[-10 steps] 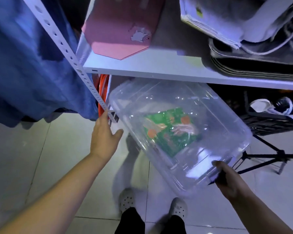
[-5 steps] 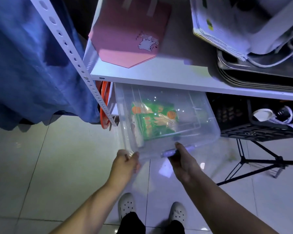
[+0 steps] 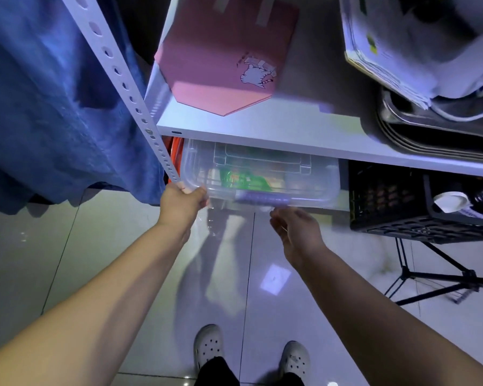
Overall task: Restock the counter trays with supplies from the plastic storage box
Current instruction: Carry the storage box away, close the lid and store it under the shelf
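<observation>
The clear plastic storage box is seen lying under the white shelf, with only its near edge showing beyond the shelf's front. A green packet is visible through its wall. The box's near left corner is gripped by the left hand, fingers curled closed on the rim. The right hand is held just below the box's near edge, fingers loosely spread and apparently not gripping anything. A black crate is placed right of the box, and a pink folder lies on the shelf above.
</observation>
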Available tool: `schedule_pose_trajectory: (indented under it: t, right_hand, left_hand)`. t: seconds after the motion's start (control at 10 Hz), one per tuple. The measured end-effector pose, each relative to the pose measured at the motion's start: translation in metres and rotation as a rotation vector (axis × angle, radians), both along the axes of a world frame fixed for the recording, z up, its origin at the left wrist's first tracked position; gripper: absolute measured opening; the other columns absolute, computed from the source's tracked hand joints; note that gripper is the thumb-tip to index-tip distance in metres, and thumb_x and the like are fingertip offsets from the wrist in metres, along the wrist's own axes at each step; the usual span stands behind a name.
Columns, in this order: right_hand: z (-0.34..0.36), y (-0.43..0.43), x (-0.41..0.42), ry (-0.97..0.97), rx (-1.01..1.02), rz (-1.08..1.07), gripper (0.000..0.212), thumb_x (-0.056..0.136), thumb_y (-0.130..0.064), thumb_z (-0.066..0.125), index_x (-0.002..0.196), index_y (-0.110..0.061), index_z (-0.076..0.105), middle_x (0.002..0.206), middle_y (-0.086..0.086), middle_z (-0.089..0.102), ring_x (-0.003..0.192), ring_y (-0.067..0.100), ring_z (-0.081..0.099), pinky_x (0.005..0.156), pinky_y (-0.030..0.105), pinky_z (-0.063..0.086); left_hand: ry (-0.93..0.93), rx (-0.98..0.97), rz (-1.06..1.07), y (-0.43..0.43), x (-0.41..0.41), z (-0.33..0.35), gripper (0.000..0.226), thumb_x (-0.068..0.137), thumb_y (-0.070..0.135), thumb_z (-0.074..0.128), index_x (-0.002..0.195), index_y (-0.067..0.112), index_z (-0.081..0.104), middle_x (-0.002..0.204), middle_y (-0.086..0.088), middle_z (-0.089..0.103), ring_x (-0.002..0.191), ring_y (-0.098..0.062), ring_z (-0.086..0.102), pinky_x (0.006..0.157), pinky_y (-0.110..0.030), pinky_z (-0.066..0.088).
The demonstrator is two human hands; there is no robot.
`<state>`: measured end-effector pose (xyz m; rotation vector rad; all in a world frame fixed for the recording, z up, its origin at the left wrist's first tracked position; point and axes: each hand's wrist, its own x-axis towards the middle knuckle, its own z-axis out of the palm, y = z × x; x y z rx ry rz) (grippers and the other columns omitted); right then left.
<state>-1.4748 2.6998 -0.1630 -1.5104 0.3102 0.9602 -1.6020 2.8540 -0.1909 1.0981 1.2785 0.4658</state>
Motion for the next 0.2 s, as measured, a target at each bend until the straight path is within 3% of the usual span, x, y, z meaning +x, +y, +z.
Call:
schedule_pose_trajectory:
  t: [0.1, 0.2]
  right_hand:
    - [-0.004, 0.011, 0.01, -0.008, 0.024, 0.02, 0.017, 0.088, 0.003, 0.053, 0.105, 0.002, 0.057, 0.085, 0.012, 0.056, 0.074, 0.018, 0.058, 0.076, 0.023, 0.051]
    - [-0.006, 0.005, 0.012, -0.062, -0.037, 0.085, 0.023, 0.089, 0.001, 0.054, 0.111, 0.005, 0.055, 0.089, 0.012, 0.056, 0.082, 0.022, 0.055, 0.082, 0.028, 0.05]
  left_hand:
    - [0.04, -0.062, 0.092, 0.014, 0.017, -0.009, 0.009, 0.086, 0.006, 0.059, 0.088, 0.006, 0.05, 0.085, -0.02, 0.056, 0.063, -0.022, 0.058, 0.034, -0.01, 0.037]
    - [0.085, -0.112, 0.156, 0.024, 0.027, -0.017, 0.018, 0.086, 0.011, 0.06, 0.098, 0.008, 0.047, 0.091, -0.017, 0.061, 0.073, -0.025, 0.064, 0.042, -0.019, 0.04]
